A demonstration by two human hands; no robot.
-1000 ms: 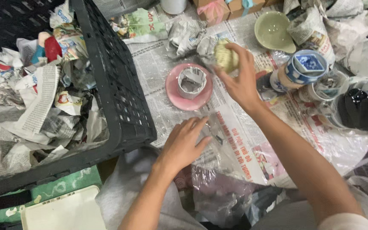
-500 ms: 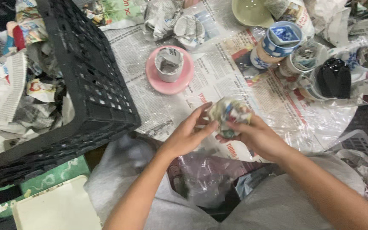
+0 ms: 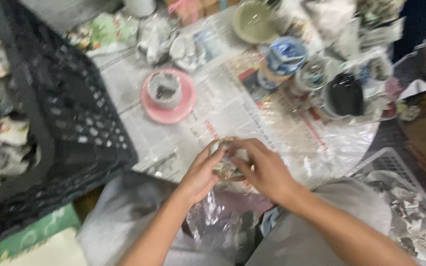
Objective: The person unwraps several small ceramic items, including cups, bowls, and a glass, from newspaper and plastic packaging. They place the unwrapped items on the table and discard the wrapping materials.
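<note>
Both hands close around a small round item wrapped in newspaper [image 3: 227, 162] at the near edge of the newspaper-covered table [image 3: 232, 108]. My left hand [image 3: 200, 172] cups its left side; my right hand [image 3: 267, 170] covers its right side and top. Most of the wrapped item is hidden by my fingers. The view is motion-blurred. A pink saucer [image 3: 171, 106] with a paper-wrapped cup on it sits just beyond the hands.
A black plastic crate [image 3: 70, 123] with crumpled newspaper stands at the left. Several cups and bowls, some wrapped, crowd the table's far right, among them a black cup [image 3: 345, 94] and a green bowl [image 3: 252, 22]. A white basket [image 3: 405, 197] lies at the right.
My right hand brought the wrapped item from beside the pink saucer down to the table's near edge; my left hand joined it. Both now grip it a little closer together.
</note>
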